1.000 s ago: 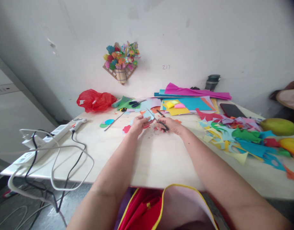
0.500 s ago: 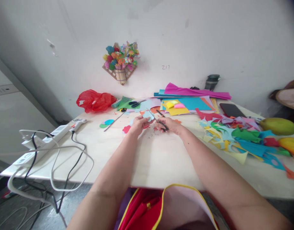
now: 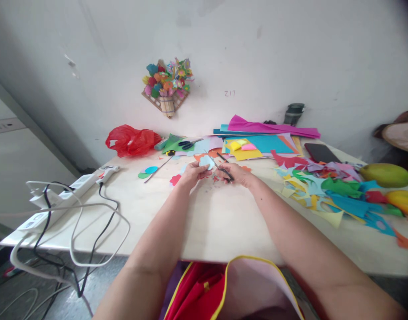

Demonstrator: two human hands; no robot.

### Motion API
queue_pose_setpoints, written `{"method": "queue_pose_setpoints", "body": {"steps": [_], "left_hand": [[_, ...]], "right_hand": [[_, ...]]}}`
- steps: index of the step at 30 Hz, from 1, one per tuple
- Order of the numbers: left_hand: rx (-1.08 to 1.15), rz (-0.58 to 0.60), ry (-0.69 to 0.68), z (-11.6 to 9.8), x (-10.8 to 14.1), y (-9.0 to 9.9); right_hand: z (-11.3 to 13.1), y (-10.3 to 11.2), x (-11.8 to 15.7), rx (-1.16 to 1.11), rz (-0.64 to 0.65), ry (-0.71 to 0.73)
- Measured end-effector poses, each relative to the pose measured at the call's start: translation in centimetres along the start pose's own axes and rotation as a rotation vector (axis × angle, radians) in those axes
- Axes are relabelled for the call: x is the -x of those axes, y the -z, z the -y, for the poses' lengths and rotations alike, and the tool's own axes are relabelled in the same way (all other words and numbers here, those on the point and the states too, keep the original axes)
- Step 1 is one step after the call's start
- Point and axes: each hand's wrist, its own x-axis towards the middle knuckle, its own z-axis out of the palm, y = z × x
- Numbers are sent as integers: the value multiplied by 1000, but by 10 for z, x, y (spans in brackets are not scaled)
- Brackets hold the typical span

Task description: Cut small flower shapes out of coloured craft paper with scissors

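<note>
Above and to the left of a pale blue paper flower (image 3: 207, 161), a bamboo holder (image 3: 167, 107) on the wall is full of colourful craft flowers (image 3: 165, 79). Also left of the paper flower, a crumpled red plastic bag (image 3: 130, 140) sits on the desk (image 3: 220, 226), contents unclear. The paper flower is at the left hand's (image 3: 193, 174) fingertips, its grip pinching the near edge. Right of the paper flower, the right hand's (image 3: 236, 174) grip curls around dark-handled scissors (image 3: 227, 175).
</note>
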Motion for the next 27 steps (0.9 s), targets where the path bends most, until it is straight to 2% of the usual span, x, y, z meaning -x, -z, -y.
{"method": "queue_pose_setpoints", "body": {"steps": [9, 17, 27], "left_hand": [[-26, 23, -16, -5, 4, -2], [-88, 4, -34, -2, 1, 1], [-36, 45, -42, -6, 4, -4]], "right_hand": [[0, -1, -1, 11, 14, -44], [-6, 2, -5, -5, 34, -6], [-5, 3, -3, -31, 56, -16]]}}
